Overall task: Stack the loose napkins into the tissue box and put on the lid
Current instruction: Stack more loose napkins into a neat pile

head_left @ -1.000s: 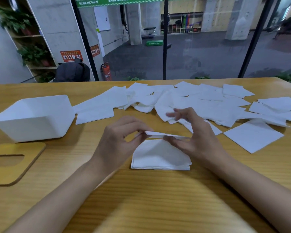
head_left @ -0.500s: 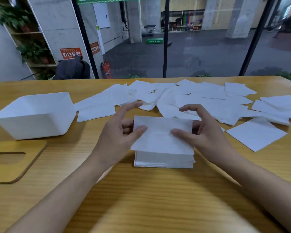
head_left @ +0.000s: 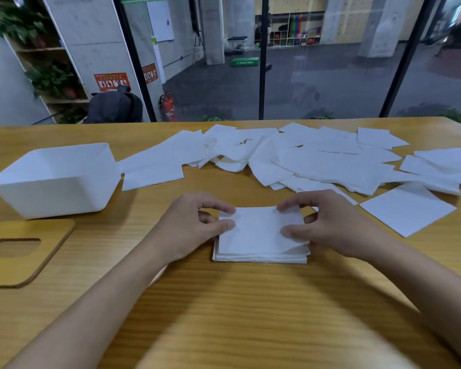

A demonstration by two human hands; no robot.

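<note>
Stacking step, frame centre: left hand (head_left: 194,225) and right hand (head_left: 328,225) pinch top napkin (head_left: 258,230) onto stack (head_left: 260,258); next probably squaring edges.

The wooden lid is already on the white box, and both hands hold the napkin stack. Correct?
No. The head view shows the wooden lid lying on the table beside the open white box. The left hand and right hand do hold the napkin stack.
</note>
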